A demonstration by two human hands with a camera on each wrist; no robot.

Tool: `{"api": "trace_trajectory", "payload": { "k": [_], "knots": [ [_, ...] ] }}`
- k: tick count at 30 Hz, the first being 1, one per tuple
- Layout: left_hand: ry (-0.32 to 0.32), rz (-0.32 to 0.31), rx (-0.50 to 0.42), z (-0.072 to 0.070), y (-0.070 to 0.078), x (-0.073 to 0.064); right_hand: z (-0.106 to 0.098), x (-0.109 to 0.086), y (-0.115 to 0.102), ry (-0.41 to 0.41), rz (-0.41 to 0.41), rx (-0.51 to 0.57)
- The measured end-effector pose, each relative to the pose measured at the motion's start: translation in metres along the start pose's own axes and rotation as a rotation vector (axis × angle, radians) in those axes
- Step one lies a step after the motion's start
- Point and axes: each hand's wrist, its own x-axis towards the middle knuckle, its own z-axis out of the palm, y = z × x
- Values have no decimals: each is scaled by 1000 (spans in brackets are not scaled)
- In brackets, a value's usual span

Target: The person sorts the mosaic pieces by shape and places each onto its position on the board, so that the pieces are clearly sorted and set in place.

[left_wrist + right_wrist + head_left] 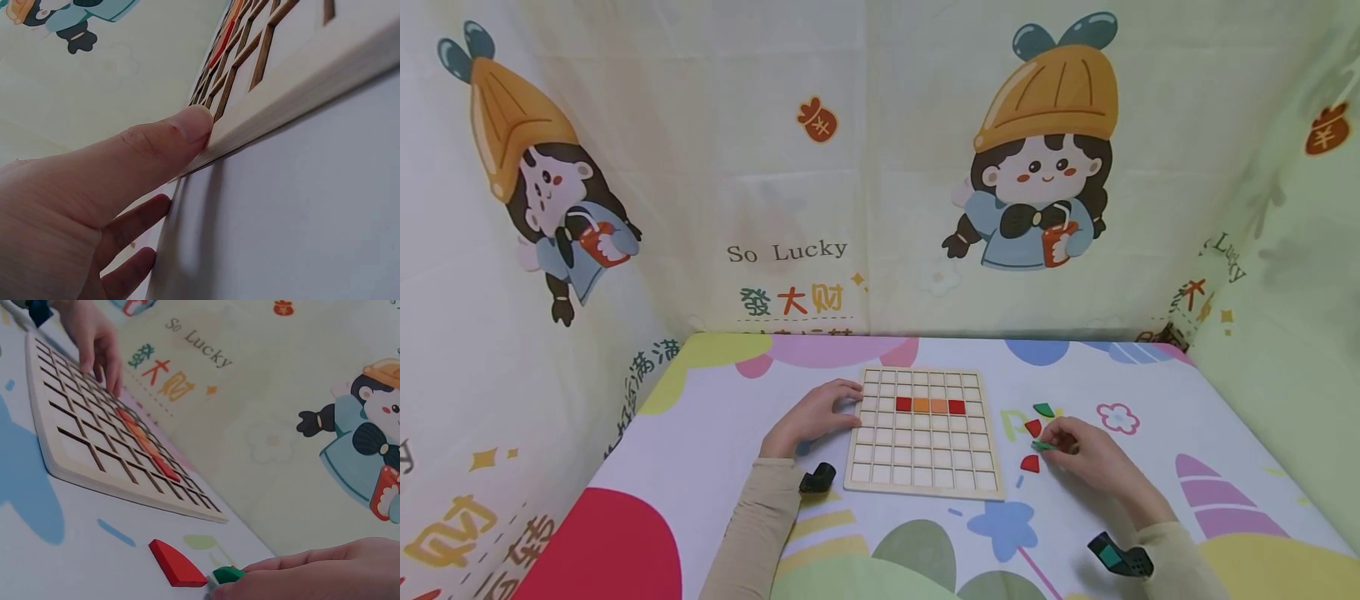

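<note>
A wooden grid board [923, 493] lies flat on the table, with a row of coloured square tiles [930, 406] in it: red at both ends, two orange between. My left hand [811, 419] rests at the board's left edge, thumb on the frame in the left wrist view and fingers spread apart from it. Right of the board, my right hand [1086, 450] pinches a small green piece [226, 574] between thumb and fingers. Around it lie a red quarter-round piece [1033, 427], another red piece [1030, 463] and a green piece [1043, 410].
The table is covered by a white cloth [730, 450] with bright printed shapes. Patterned fabric walls [910, 308] rise behind it and at both sides. Black wrist cameras [1120, 557] sit on both wrists.
</note>
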Motion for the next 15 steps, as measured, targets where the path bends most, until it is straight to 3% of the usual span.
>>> {"api": "trace_trajectory", "payload": {
  "k": [6,15],
  "knots": [
    [-2,-2,1,0,1,0,-8,-4,6,-90,-10,-27],
    [-4,-9,4,0,0,1,-10,-6,6,-78,-34,-51]
  ]
}}
